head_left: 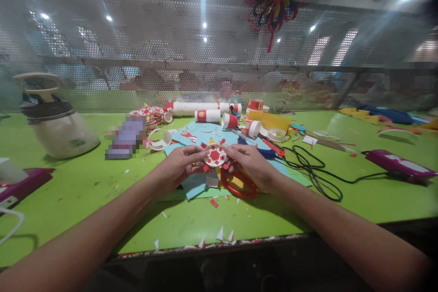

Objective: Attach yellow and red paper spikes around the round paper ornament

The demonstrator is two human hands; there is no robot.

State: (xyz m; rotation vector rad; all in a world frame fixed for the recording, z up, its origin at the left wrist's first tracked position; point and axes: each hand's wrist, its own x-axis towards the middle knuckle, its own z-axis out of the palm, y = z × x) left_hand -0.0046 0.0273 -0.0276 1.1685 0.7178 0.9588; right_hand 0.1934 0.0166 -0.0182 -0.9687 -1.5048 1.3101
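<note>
A small round white paper disc with red patches [216,155] is held between both hands at the middle of the view. Red pieces stick out around its rim, with a yellow piece at the top and another at the bottom. My left hand [182,164] pinches its left edge, fingers bent. On the right edge, my right hand [251,164] grips it with thumb and fingers. Red scissor handles [239,188] lie just below my right hand. Under both hands are light blue paper sheets [195,186].
White-and-red paper cups [207,116] lie behind the hands. A phone [126,138] and large jug [61,127] stand left. At right are a black cable [316,175] and purple power strip [398,163]. Paper scraps [220,233] dot the green table's front edge [273,230].
</note>
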